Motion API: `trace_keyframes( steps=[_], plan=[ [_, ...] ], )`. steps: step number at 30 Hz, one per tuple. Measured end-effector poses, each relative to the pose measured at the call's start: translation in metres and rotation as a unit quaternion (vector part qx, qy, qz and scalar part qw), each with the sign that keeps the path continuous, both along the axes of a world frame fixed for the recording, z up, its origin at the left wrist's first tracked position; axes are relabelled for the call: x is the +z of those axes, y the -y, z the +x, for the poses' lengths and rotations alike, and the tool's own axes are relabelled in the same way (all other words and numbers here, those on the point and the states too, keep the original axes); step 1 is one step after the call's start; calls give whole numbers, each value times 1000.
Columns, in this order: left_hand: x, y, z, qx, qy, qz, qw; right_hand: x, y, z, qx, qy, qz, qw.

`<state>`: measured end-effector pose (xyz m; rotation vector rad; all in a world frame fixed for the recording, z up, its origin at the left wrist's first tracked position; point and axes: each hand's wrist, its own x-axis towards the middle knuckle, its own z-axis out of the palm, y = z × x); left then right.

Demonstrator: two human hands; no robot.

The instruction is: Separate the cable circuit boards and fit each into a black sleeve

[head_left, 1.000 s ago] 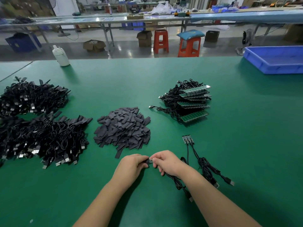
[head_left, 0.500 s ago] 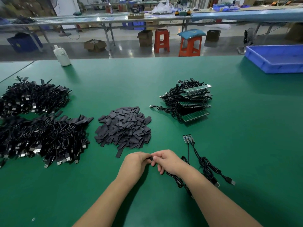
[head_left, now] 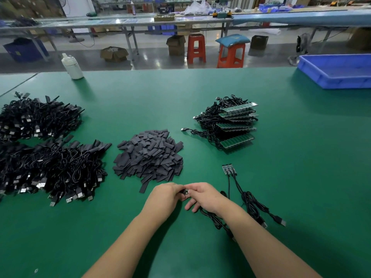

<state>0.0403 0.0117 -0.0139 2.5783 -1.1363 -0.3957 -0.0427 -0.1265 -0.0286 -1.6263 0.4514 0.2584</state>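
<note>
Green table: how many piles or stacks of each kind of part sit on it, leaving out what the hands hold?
Finished sleeved-cable piles: 2
Loose black sleeve pile: 1
Uncut board-panel stack: 1
Small joined board strip with cables: 1
Total: 5

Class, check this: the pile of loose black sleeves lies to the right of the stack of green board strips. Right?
Wrong side. In the head view the pile of loose black sleeves lies to the left of the stack of green board strips, on the green table.
</note>
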Motion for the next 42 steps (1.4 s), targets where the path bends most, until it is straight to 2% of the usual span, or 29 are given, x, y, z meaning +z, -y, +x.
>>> trace_keyframes(
  steps=[7,11,15,19,23,25,28,30,33,35,37,39,41,42],
  plan=[
    [-7,2,1,-14,6,13,1000,1,-2,0,3,2,-14,1000],
    [-6,6,-2,-38,44,9,998,1,-2,0,3,-3,-3,1000],
    [-4,13,-7,-77,122,83,986,3,-2,1,-9,-4,19,1000],
    [-2,18,-11,-81,137,131,979,4,-3,0,-15,2,21,1000],
    [-2,16,-14,-48,116,78,989,3,-4,1,-54,7,51,997],
    [-5,15,-14,-19,92,19,995,2,-2,-1,-78,6,67,995],
    [-6,13,-20,54,34,-71,995,1,0,-3,-74,14,21,997],
    [-8,9,-24,126,-6,-158,979,0,1,-3,-93,19,4,995],
    [-8,3,-31,238,-69,-263,933,3,3,-2,-176,41,82,980],
    [-7,3,-37,261,-133,-262,920,8,2,3,-259,73,187,945],
    [-7,6,-43,237,-238,-257,906,16,1,11,-329,118,300,888],
    [-5,9,-49,203,-362,-296,860,26,-2,18,-356,155,379,840],
    [1,9,-52,182,-449,-351,801,37,-5,24,-355,181,414,818],
    [5,8,-51,182,-462,-368,786,42,-5,26,-350,192,422,814]
  ],
)
